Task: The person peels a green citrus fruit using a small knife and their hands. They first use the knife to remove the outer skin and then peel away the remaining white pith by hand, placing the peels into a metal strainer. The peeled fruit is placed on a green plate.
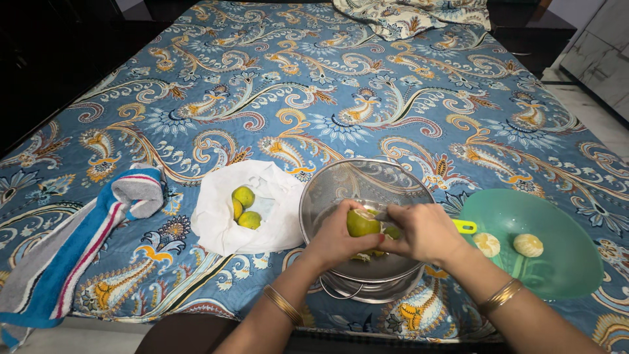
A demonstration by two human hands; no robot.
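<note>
Head cam shows left hand [334,237] fingers curled round a green citrus fruit [362,223] over the steel bowl [341,183], right hand [426,233] closed on a yellow-handled peeler [464,227] against it.

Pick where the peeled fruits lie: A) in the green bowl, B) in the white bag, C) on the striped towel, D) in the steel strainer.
A: two peeled fruits rest in the green bowl, right of the steel strainer.
</note>
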